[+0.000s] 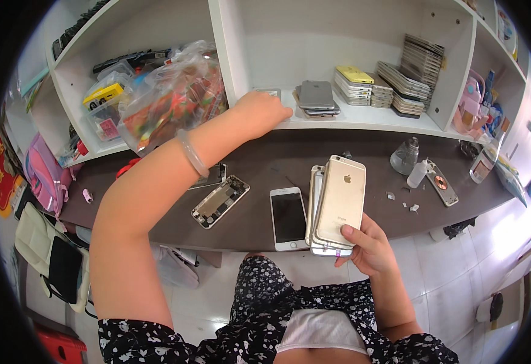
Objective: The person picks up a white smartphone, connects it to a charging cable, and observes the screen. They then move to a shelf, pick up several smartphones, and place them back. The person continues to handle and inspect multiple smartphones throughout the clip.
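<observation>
My right hand grips a small fanned stack of smartphones from below, its thumb on the front one. That front phone shows a gold back; the others peek out behind it at the left and bottom. Next to the stack, a white-framed phone lies screen up on the dark table. My left hand reaches up to the shelf edge with curled fingers, their tips mostly hidden. Just behind it shows part of a flat grey phone. To its right is a short pile of phones with a grey one on top.
Several phone stacks fill the shelf's right side. An opened phone shell lies left on the dark table. At the right are a glass bottle, a white dropper bottle, a phone back and scraps. A plastic bag bulges from the left compartment.
</observation>
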A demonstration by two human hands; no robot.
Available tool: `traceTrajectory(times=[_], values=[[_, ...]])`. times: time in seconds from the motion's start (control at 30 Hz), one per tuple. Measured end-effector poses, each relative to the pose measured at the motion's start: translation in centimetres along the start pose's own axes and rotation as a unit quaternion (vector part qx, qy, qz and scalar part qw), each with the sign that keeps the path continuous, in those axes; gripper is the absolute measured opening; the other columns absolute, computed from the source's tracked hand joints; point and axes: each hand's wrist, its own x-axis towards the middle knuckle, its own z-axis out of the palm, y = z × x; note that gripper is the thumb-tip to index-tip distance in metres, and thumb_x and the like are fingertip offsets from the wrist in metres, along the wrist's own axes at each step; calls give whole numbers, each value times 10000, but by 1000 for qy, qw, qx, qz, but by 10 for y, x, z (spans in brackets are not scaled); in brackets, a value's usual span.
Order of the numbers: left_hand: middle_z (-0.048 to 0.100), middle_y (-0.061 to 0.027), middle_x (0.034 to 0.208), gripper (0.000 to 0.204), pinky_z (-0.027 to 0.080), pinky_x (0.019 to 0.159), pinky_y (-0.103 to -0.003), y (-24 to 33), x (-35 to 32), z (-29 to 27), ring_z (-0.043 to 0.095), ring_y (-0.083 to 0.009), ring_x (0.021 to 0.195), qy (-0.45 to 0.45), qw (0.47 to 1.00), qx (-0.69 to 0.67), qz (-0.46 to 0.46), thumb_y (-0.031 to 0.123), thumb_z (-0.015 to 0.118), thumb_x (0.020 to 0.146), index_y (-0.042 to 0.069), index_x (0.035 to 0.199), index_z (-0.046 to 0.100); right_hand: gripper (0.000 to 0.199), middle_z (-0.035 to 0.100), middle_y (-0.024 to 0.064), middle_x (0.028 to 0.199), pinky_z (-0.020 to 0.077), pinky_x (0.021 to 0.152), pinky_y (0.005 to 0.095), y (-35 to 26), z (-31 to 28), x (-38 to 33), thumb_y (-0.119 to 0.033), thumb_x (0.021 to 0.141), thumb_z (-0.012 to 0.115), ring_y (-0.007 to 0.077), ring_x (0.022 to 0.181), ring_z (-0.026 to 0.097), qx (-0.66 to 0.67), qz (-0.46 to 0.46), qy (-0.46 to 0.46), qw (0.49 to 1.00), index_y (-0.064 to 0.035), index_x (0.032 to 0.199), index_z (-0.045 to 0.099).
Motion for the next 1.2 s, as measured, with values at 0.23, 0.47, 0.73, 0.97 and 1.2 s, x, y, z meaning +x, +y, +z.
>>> traceTrajectory(times=[0.23,0.47,0.73,0.97,1.2], values=[[609,-87,674,279,485,554,-386,-13,-12,-19,618,-277,647,55,998,-1,24,97,568,715,130,991,553,495,566,145,1024,577,525,299,1,-1,-1,-142,855,550,190,808,632,-16,2,3,1000,41,1240,299],[587,-135,664,487,468,555,-396,15,-38,-27,583,-314,616,122,986,-79,-77,206,608,749,80,1184,428,455,568,108,1048,558,510,276,-7,5,26,-168,864,528,162,831,621,-78,53,-31,995,-7,1242,333],[599,-121,943,429,499,673,-373,23,-66,6,576,-280,847,247,956,-132,-84,186,644,722,49,1105,508,422,592,114,1024,564,552,261,-10,30,80,-181,873,517,191,846,633,-70,111,-83,988,12,1225,387],[561,-62,1095,576,525,651,-284,68,-102,-10,527,-213,947,244,965,-65,-74,207,708,597,85,1134,537,420,590,125,1011,572,548,264,0,35,102,-188,881,505,190,821,637,-54,85,-104,989,21,1220,372],[547,-79,1099,697,503,680,-309,107,-129,-37,513,-261,898,239,954,-163,-79,177,764,474,71,1131,557,481,549,137,1083,586,536,272,21,26,81,-170,890,484,199,846,632,24,27,-129,991,13,1288,286]])
